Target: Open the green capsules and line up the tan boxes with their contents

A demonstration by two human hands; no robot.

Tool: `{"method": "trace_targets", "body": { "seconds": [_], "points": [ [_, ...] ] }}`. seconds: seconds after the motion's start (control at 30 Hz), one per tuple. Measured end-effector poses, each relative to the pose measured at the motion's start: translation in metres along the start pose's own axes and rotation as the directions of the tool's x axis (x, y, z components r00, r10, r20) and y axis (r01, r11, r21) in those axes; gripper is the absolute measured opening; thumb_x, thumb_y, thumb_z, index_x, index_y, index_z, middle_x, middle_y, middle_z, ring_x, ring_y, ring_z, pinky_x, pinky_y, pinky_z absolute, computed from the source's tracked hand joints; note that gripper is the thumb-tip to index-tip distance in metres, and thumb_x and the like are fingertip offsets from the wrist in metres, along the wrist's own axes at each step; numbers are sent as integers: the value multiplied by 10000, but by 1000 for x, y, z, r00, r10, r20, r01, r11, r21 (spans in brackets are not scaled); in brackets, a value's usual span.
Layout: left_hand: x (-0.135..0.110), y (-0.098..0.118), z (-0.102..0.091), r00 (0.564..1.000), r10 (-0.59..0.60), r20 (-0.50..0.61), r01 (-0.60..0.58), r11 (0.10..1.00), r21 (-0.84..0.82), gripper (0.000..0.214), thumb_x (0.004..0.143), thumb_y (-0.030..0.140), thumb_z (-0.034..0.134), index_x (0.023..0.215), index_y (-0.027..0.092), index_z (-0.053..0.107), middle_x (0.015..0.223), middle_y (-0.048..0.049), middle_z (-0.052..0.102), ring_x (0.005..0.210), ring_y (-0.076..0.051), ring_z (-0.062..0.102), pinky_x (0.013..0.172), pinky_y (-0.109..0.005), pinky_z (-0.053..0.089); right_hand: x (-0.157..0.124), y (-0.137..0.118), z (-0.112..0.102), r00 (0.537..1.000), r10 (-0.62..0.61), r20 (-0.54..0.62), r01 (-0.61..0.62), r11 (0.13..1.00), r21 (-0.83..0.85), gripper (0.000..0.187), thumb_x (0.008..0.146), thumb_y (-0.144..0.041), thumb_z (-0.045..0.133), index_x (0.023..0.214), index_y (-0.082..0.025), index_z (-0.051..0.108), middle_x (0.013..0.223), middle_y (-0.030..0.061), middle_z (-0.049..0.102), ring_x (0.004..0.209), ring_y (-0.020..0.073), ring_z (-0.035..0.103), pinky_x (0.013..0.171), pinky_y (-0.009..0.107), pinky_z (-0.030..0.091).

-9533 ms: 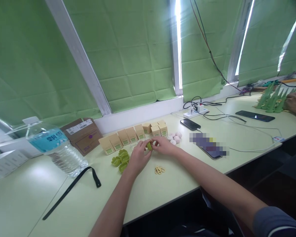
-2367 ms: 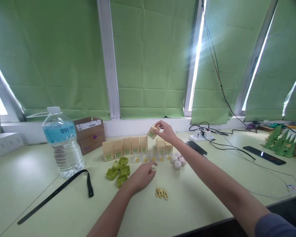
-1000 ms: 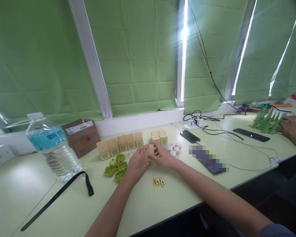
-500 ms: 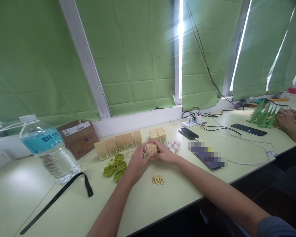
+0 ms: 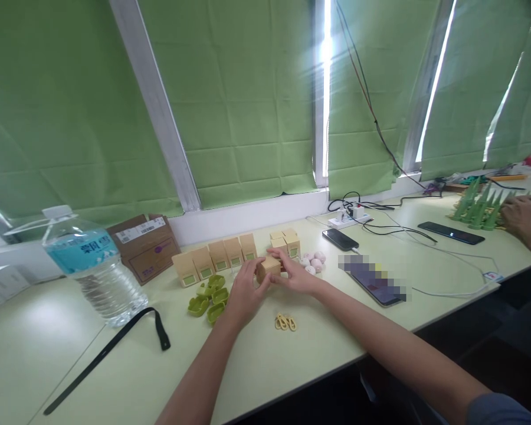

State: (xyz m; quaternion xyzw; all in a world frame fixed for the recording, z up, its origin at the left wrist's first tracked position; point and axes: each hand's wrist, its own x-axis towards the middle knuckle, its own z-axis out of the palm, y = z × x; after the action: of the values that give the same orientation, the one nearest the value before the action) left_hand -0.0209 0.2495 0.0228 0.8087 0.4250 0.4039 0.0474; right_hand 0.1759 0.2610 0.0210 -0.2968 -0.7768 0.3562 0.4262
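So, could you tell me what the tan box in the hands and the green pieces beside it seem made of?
The tan box, held between left hand and right hand, looks like matte paperboard: flat faces, crisp folded edges, no shine. The green pieces look like moulded plastic, smooth with rounded rims, though small to judge.

Box (image 5: 268, 270): matt tan cardboard. Cases (image 5: 210, 295): smooth green plastic, slight sheen. Bottle (image 5: 95, 265): clear glossy plastic. Table (image 5: 292, 366): smooth, matt. Phone (image 5: 340, 239): glossy black. Blinds (image 5: 248, 118): creased green cloth.

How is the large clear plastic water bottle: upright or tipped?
Upright: the clear plastic bottle rests on its base, white cap uppermost.
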Motion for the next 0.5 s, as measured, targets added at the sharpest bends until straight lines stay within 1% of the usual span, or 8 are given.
{"method": "trace_targets", "body": {
  "seconds": [0.1, 0.17, 0.2, 0.3, 0.37, 0.43, 0.5],
  "points": [
    [0, -3, 1, 998, 1, -69, -1, 1000, 9, 365, 928, 405, 582, 1242, 221, 553, 1054, -67, 607, 917, -208, 593, 813, -363, 496, 0, 0, 3, 997, 60, 48, -60, 998, -8, 882, 828, -504, 723, 1513, -285, 213, 1362, 140, 515, 1143, 272, 590, 995, 472, 484],
    [-1, -3, 1, 996, 3, -94, -4, 1000, -5, 359, 908, 419, 615, 1191, 207, 554, 1049, -69, 595, 904, -207, 592, 805, -363, 501, 0, 0, 5, 993, 102, 64, -101, 995, -25, 971, 801, -464, 758, 1539, -286, 152, 1312, 128, 560, 1134, 279, 593, 969, 457, 493],
    [-1, -2, 0, 995, 3, -97, -5, 1000, -16, 352, 896, 429, 631, 1156, 204, 555, 1057, -70, 589, 897, -205, 593, 798, -360, 504, -1, 1, 5, 991, 123, 61, -120, 992, -48, 984, 796, -449, 761, 1545, -282, 144, 1283, 125, 579, 1122, 285, 594, 948, 451, 498],
    [0, 2, -1, 998, -7, -57, 4, 998, -66, 292, 896, 446, 624, 1048, 205, 556, 1135, -79, 571, 886, -194, 600, 781, -346, 510, -2, 2, 4, 987, 147, 56, -140, 983, -120, 892, 811, -397, 728, 1524, -266, 208, 1203, 109, 617, 1038, 283, 605, 868, 425, 502],
    [1, 4, -1, 1000, -12, -3, 11, 993, -115, 230, 943, 432, 546, 985, 207, 562, 1174, -84, 572, 911, -192, 604, 786, -341, 509, -2, 2, 1, 986, 140, 90, -127, 982, -138, 798, 802, -321, 705, 1477, -260, 285, 1163, 87, 626, 980, 265, 605, 817, 390, 495],
    [2, 5, -2, 999, -8, 44, 15, 988, -153, 225, 974, 416, 482, 960, 209, 567, 1159, -82, 591, 904, -191, 603, 778, -340, 506, -2, 3, -3, 984, 120, 129, -103, 985, -135, 731, 760, -238, 691, 1411, -257, 358, 1142, 64, 620, 946, 246, 597, 769, 349, 480],
    [3, 5, -3, 997, -8, 78, 21, 986, -167, 229, 971, 422, 487, 987, 212, 578, 1119, -74, 609, 850, -182, 597, 754, -340, 503, -1, 3, -8, 984, 103, 146, -80, 985, -154, 680, 716, -194, 681, 1341, -249, 418, 1117, 48, 613, 925, 233, 586, 738, 322, 458]
  ]
}}
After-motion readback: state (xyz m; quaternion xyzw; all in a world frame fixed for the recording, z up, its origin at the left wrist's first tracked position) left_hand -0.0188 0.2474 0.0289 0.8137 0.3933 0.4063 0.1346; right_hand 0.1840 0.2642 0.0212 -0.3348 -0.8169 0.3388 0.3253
